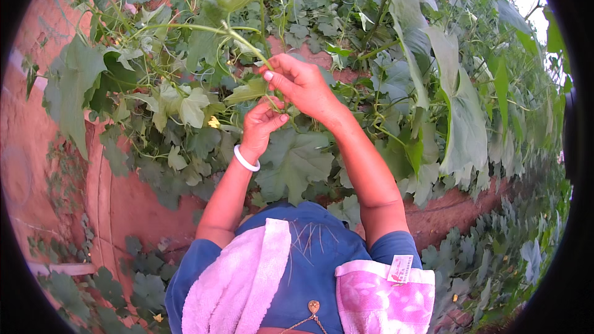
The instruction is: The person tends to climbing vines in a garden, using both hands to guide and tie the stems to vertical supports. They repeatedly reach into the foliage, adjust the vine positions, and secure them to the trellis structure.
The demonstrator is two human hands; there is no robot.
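Both hands meet on a green climbing vine stem (246, 44) in front of me. My right hand (297, 83) pinches the stem between thumb and fingers, just above my left hand. With thumb and fingertips, my left hand (264, 123) grips a thin lower part of the vine; a white bracelet (246, 158) circles that wrist. From the right hand the stem arches up and to the left, among large lobed leaves (76, 83) and curling tendrils. A yellow flower (214, 122) shows left of my left hand. Below both hands spreads a broad leaf (294, 162).
Dense vines with large leaves (459, 111) hang at the right. More leafy plants cover the ground ahead and at lower right. Reddish soil (144, 208) and a pale hose or pipe (100, 185) lie at the left. A pink towel (241, 283) hangs over my blue shirt.
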